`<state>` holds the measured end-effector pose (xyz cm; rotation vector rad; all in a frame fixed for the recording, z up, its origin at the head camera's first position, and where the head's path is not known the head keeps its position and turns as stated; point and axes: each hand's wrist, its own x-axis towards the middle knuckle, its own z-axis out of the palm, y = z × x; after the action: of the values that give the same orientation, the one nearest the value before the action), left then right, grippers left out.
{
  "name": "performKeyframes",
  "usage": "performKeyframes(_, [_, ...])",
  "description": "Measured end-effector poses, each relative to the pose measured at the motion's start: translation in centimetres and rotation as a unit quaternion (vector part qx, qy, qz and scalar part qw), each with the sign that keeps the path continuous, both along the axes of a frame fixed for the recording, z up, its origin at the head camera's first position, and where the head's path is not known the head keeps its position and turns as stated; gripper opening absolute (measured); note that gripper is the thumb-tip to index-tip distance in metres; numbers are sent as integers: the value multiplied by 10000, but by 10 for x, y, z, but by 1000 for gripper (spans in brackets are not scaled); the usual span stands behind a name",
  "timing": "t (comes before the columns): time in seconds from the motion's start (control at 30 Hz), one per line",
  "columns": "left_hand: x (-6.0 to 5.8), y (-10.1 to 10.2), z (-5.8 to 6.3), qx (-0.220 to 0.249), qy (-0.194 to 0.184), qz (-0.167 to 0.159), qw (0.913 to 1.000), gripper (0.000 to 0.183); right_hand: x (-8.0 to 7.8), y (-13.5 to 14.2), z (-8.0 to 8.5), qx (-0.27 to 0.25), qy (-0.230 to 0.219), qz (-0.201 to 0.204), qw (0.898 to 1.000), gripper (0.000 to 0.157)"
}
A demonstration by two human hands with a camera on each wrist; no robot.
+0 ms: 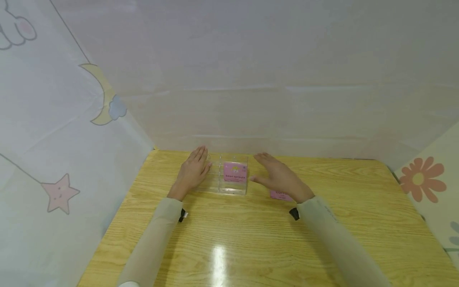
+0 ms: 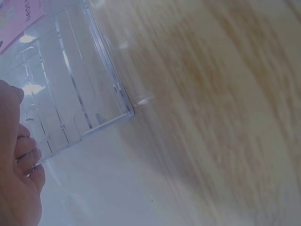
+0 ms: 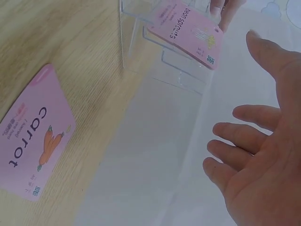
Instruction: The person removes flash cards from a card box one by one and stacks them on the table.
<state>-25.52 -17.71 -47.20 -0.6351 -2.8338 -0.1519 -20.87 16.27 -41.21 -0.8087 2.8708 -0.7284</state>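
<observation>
Holder [image 1: 220,180] on table [image 1: 258,239], bean sprouts card [image 1: 234,171] in right half; left hand [image 1: 191,173] straight-fingered at left edge; right hand [image 1: 281,175] spread, empty; step seems steadying holder; next move probably needs pinching carrot card [image 3: 40,136].

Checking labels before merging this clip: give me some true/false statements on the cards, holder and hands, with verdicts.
1. The bean sprouts card is in the clear holder. True.
2. The carrot card stands beside the bean sprouts card in the clear holder. False: it lies on the table, outside the clear holder.
3. The right hand holds nothing. True.
4. The left hand holds the carrot card. False: it is at the left side of the clear holder.
5. Both cards are green. False: both are pink.
</observation>
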Motion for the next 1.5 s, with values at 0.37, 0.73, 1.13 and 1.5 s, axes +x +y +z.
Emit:
performKeyframes(0.37, [-1, -2, -2, -46, 81, -3, 10000, 65, 0, -17, -1, -72, 67, 219, 9997, 84])
performKeyframes(0.73, [-1, -1, -2, -65, 104, -6, 9999, 65, -2, -32, -6, 431, 540, 380, 9969, 75])
performKeyframes(1.13, [-1, -1, -3, -93, 40, 52, 9999, 65, -7, -39, -14, 502, 715, 507, 9949, 75])
performKeyframes(1.5, [1, 0, -3, -8, 5, 22, 10000, 65, -9, -45, -17, 877, 893, 416, 9913, 75])
